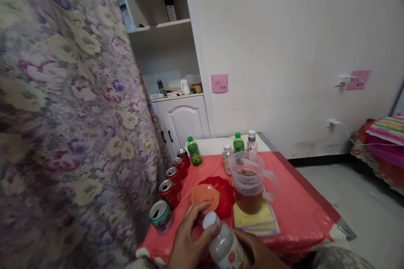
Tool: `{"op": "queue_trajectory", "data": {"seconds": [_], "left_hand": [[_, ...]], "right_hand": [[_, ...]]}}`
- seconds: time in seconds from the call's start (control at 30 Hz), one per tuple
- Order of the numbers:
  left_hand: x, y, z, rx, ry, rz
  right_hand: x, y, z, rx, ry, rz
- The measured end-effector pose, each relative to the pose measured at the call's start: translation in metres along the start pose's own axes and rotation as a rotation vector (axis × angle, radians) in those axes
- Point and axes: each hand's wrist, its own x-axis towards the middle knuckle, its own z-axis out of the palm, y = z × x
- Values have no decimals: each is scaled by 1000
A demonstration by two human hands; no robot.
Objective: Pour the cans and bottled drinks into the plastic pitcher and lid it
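My right hand (pixel 259 252) is wrapped round the body of a small plastic bottle (pixel 224 246) of pale drink, low in the view. My left hand (pixel 189 235) has its fingers closed on the bottle's white cap (pixel 210 220). Just beyond stands a clear pitcher (pixel 251 187) of brown drink on stacked yellow cloths (pixel 257 222). An orange lid (pixel 205 196) lies on a red plate (pixel 224 195) beside them.
A red cloth covers the low table (pixel 296 206). Several cans (pixel 170 193) line its left edge against a flowered curtain (pixel 69 113). Green bottles (pixel 194 151) and small bottles (pixel 251 141) stand at the back. A white cupboard (pixel 183 119) is behind; a bed (pixel 383 147) is at right.
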Motion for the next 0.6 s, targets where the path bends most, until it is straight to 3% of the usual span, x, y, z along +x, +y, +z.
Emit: {"op": "queue_trajectory", "data": {"seconds": [0.23, 0.47, 0.6], "left_hand": [[-3, -8, 3, -283, -65, -25], [-1, -4, 1, -64, 48, -18], [-5, 5, 2, -250, 8, -56]], "right_hand": [[-1, -6, 2, -4, -22, -32], [0, -7, 2, -16, -7, -22], [-1, -10, 2, -1, -26, -46]]}}
